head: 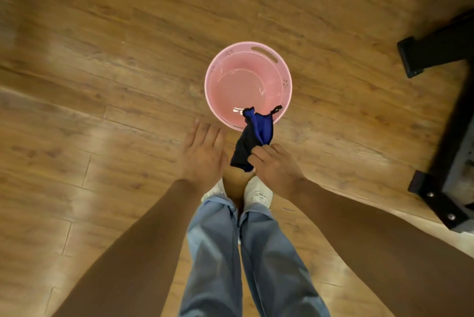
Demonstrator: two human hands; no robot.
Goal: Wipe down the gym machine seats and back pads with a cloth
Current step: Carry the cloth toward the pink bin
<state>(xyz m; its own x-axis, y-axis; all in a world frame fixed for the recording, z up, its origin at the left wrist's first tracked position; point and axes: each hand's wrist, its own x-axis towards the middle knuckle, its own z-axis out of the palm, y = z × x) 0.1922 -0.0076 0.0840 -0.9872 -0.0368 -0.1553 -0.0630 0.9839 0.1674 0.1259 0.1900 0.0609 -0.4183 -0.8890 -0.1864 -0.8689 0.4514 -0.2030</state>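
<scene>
i see right hand (275,166) pinching the dark blue-black cloth (252,141) over the round pink plastic basin (287,85), left hand (204,152) flat, holding nothing.

A round pink plastic basin (248,85) sits mid-frame on the wood floor (102,60). My right hand (275,168) holds a blue-and-black cloth (252,141) over its lower rim. My left hand (204,153) is just left. A black metal machine frame (446,101) stands at the right edge.

No readable text, label, brand or number shows anywhere.
</scene>
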